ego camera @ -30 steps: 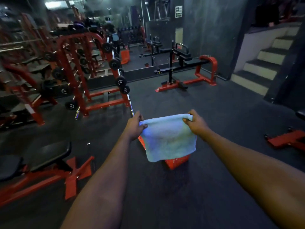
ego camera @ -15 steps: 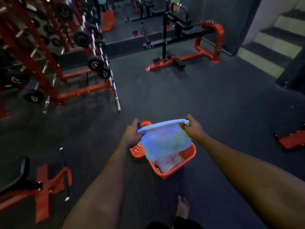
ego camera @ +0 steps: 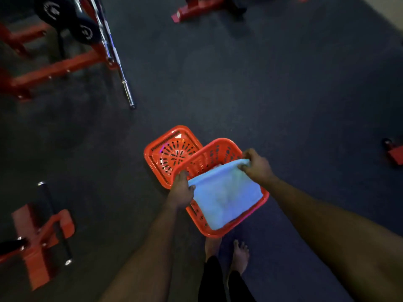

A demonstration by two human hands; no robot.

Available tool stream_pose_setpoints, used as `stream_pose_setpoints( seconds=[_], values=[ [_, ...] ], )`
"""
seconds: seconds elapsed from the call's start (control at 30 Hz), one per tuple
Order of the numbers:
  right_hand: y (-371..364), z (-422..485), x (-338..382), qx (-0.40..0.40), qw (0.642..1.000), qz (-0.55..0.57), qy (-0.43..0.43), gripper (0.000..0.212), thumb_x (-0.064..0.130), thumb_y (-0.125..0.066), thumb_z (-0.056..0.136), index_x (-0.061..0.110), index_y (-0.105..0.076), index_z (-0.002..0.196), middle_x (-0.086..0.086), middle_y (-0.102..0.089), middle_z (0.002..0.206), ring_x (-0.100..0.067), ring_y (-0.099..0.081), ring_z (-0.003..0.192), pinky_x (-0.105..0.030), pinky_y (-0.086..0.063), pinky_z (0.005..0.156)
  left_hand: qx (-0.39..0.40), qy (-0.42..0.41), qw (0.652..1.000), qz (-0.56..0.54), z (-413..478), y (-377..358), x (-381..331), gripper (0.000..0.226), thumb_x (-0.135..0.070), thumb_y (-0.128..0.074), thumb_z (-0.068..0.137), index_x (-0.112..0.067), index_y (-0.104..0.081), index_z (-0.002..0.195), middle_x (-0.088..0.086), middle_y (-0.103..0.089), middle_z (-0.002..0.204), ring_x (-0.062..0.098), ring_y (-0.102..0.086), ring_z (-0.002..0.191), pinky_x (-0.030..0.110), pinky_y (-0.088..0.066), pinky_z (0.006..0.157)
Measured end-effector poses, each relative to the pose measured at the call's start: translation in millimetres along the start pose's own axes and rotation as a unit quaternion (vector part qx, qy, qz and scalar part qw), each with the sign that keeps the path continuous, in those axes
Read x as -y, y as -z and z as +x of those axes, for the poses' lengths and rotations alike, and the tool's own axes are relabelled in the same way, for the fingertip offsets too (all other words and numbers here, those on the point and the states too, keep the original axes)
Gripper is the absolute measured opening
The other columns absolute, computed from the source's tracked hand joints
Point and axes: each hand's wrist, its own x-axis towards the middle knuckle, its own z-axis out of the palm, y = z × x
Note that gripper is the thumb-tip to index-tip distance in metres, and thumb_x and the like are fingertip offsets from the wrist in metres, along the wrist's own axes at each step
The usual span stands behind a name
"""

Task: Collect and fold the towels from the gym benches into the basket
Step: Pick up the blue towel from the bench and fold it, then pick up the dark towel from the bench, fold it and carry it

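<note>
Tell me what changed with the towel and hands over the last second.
The towel went from hanging in the air down into the nearer basket, and the left hand and right hand lowered with it. Unchanged: each hand still pinches a top corner, nothing was released, and the second basket sits beside the first.

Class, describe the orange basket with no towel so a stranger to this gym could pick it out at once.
On the dark gym floor, just ahead of the bare feet, two orange baskets sit side by side. Pick the farther basket, on the left: its slotted bottom shows, whereas the nearer basket is covered by a pale blue towel.
</note>
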Motion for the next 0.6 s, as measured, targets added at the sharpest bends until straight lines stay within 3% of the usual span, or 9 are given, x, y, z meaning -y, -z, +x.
stream_pose_setpoints(
  seconds=[0.03,0.1,0.23,0.33,0.4,0.5,0.6],
  values=[
    [-8,12,0,0.0,1.0,-0.008,-0.016,0.048,0.027,-0.076,0.08,0.017,-0.056,0.123,-0.008,-0.069,0.117,-0.029,-0.063,0.112,-0.036,-0.048,0.091,0.001,0.005,1.0,0.014,11,-3,6,0.046,-0.007,-0.062,0.088,0.003,-0.046,0.13,0.02,-0.052,0.128,0.033,-0.049,0.121,0.032,-0.035,0.099],
    [-21,26,2,0.0,0.999,-0.005,-0.041,0.052,0.027,-0.076,0.081,0.014,-0.057,0.127,-0.011,-0.068,0.122,-0.029,-0.062,0.116,-0.036,-0.047,0.097,-0.001,0.005,1.0,0.018,21,-3,9,0.05,-0.008,-0.062,0.089,0.004,-0.044,0.134,0.022,-0.051,0.133,0.033,-0.047,0.126,0.03,-0.033,0.102],
    [-14,11,22,-0.021,0.996,0.06,-0.063,0.029,0.016,-0.072,0.083,0.01,-0.069,0.111,-0.013,-0.073,0.111,-0.027,-0.067,0.103,-0.033,-0.048,0.089,0.047,-0.008,0.999,-0.019,13,16,-14,0.044,-0.009,-0.064,0.089,-0.002,-0.049,0.13,0.009,-0.062,0.111,0.025,-0.061,0.105,0.023,-0.039,0.079],
    [28,-19,36,-0.055,0.988,0.115,-0.092,0.021,0.015,-0.071,0.084,0.013,-0.072,0.106,-0.007,-0.074,0.099,-0.018,-0.067,0.092,-0.028,-0.049,0.086,0.077,-0.032,0.996,-0.032,4,43,-54,0.039,-0.017,-0.065,0.089,-0.011,-0.052,0.126,0.001,-0.063,0.1,0.023,-0.063,0.093,0.026,-0.045,0.079],
    [60,-39,37,-0.085,0.977,0.163,-0.108,0.012,0.013,-0.07,0.085,0.017,-0.071,0.097,-0.01,-0.074,0.095,-0.021,-0.069,0.086,-0.031,-0.051,0.086,0.071,-0.074,0.994,-0.029,1,58,-86,0.035,-0.018,-0.065,0.089,-0.012,-0.055,0.122,0.003,-0.065,0.098,0.022,-0.064,0.089,0.029,-0.048,0.081],
    [111,-78,25,-0.147,0.959,0.213,-0.113,0.02,0.008,-0.066,0.089,0.024,-0.062,0.078,-0.013,-0.071,0.091,-0.026,-0.068,0.073,-0.04,-0.055,0.077,0.092,-0.143,0.985,-0.017,-6,69,-146,0.031,-0.016,-0.065,0.09,-0.01,-0.057,0.119,0.005,-0.065,0.097,0.018,-0.06,0.083,0.026,-0.046,0.078],
    [164,-131,8,-0.216,0.933,0.259,-0.124,0.014,0.007,-0.061,0.092,0.019,-0.062,0.085,-0.01,-0.069,0.091,-0.023,-0.066,0.068,-0.019,-0.049,0.055,0.118,-0.219,0.968,-0.009,-10,63,-214,0.028,-0.016,-0.067,0.089,-0.009,-0.059,0.115,0.007,-0.067,0.096,0.016,-0.06,0.082,0.026,-0.048,0.079]
  ],
)
